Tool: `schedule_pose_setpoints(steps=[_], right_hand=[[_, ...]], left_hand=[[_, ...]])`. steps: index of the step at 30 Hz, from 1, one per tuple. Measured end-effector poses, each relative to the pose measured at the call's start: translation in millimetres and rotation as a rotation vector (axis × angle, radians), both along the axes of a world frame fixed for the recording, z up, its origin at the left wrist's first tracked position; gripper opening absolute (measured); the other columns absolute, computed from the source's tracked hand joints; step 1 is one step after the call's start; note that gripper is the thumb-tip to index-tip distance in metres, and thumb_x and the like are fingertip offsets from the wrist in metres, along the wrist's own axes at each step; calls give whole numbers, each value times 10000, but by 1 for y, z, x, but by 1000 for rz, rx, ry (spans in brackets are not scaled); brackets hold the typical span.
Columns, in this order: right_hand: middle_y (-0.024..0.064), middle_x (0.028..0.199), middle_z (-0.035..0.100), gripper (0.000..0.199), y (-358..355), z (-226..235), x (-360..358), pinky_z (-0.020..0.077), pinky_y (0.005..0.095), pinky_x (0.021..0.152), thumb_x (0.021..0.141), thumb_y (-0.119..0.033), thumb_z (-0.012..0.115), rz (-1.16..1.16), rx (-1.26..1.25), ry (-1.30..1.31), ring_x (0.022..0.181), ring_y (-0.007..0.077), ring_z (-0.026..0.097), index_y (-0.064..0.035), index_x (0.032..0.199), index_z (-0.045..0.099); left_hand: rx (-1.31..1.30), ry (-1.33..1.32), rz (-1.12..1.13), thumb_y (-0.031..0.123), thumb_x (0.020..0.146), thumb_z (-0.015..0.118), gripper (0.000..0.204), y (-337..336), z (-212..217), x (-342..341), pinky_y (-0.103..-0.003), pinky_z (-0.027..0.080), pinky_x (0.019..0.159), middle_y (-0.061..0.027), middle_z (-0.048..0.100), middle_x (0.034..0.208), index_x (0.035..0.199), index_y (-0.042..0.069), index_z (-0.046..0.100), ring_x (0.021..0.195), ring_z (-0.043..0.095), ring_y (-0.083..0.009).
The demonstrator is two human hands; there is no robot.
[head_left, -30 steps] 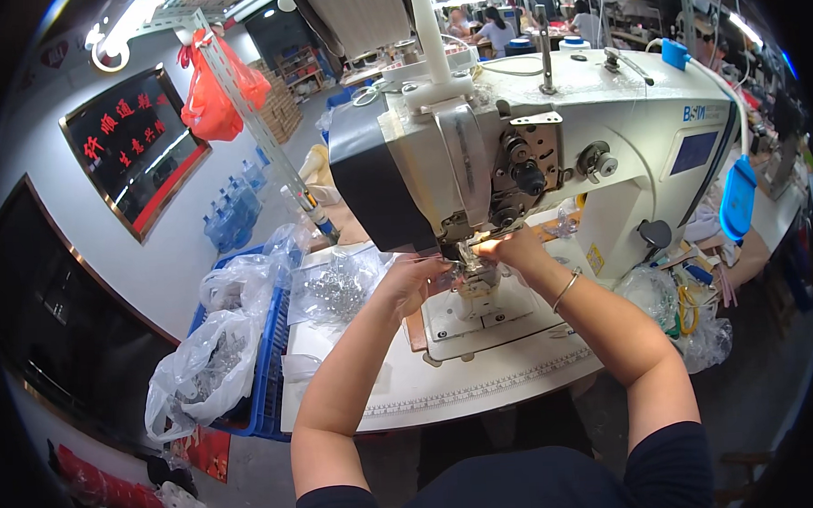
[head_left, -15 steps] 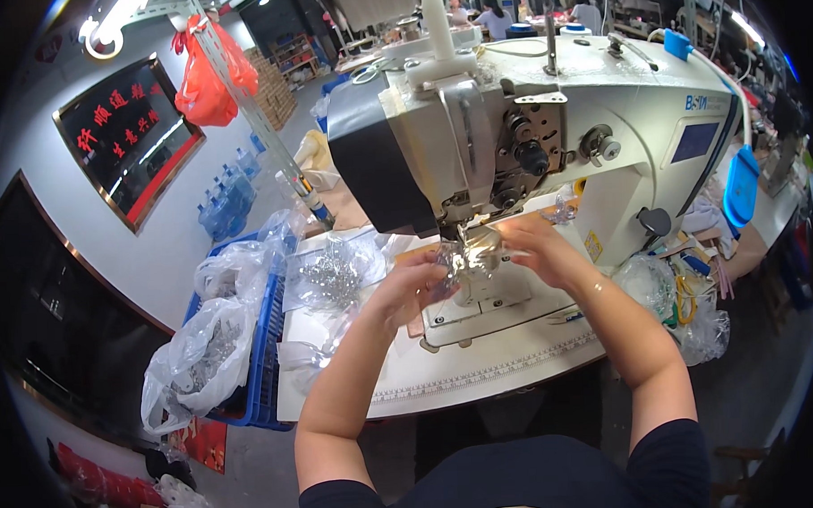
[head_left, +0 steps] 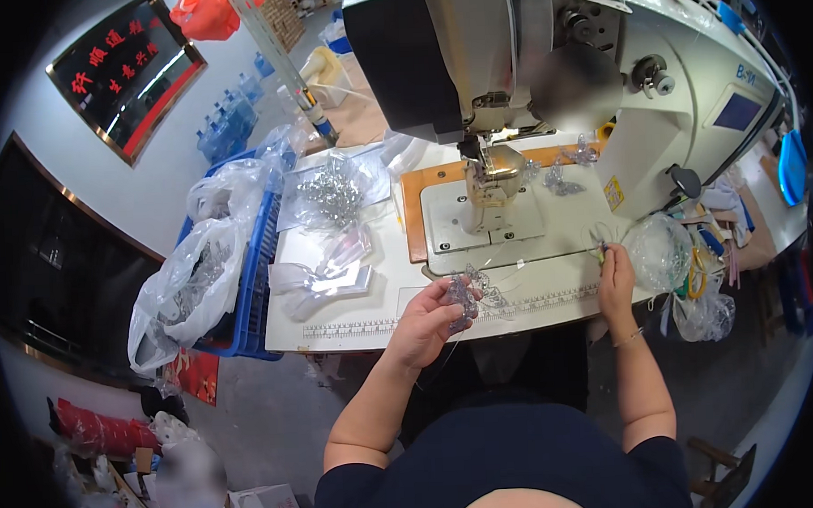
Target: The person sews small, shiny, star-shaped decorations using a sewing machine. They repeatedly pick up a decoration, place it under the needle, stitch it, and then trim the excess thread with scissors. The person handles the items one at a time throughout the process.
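Pinches a sparkly, translucent grey piece point(head_left: 463, 303) between thumb and fingers of the left hand point(head_left: 421, 330), just over the front edge of the table point(head_left: 391, 263). Has more lacy grey material point(head_left: 490, 292) just past those fingertips, toward the right hand point(head_left: 616, 287). Grasps in the latter, well apart from the left, a small metal-tipped tool point(head_left: 600, 246), too small to name. Shows a ruler strip point(head_left: 556, 297) between the hands. Faces a white sewing machine point(head_left: 649, 142) beyond both, with other sparkly pieces point(head_left: 561, 180) lying beyond and left of the right hand. Includes crumpled clear strips point(head_left: 331, 273) left of the left hand, a clear bag of shiny bits point(head_left: 331, 194) farther beyond, and a blue crate point(head_left: 262, 281) holding plastic bags point(head_left: 193, 284) well to the left. Has bundled clear plastic point(head_left: 662, 252) near the right hand, on its outer side.
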State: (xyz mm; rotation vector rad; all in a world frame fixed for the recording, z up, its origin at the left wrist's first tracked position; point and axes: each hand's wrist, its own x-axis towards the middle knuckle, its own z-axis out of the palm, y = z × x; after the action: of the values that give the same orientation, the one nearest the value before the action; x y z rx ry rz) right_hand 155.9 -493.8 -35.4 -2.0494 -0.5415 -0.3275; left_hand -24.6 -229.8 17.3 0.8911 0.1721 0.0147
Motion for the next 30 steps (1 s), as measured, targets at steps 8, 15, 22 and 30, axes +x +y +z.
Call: schedule_pose_setpoints(steps=[8,15,22,30], right_hand=[[60,820,567,327,78,58,-80,457,299,526,677,-121,734,431,-11,-402,632,200,564,-108,991,644],[72,796,579,235,79,58,-81,468,285,558,705,-92,722,455,87,-345,655,211,575,-85,929,652],[112,923,484,199,33,103,-83,482,263,644,832,-79,612,313,366,-377,729,183,558,32,996,592],[49,783,573,280,40,96,-102,466,290,543,630,-97,749,317,-137,-468,644,197,574,-77,898,670]], left_hand=[[-29,62,20,68,798,578,454,-11,8,-8,-278,499,749,-101,566,1052,1223,11,428,882,593,-180],[95,18,62,32,778,598,413,-15,3,-10,-294,504,744,-93,573,1043,1166,14,459,893,597,-194],[1661,-706,468,12,669,682,267,-18,12,-8,-307,495,736,-81,574,988,931,52,647,855,580,-211],[1922,-970,538,9,597,666,315,-20,16,-8,-296,503,707,-38,572,980,901,85,695,860,557,-228]])
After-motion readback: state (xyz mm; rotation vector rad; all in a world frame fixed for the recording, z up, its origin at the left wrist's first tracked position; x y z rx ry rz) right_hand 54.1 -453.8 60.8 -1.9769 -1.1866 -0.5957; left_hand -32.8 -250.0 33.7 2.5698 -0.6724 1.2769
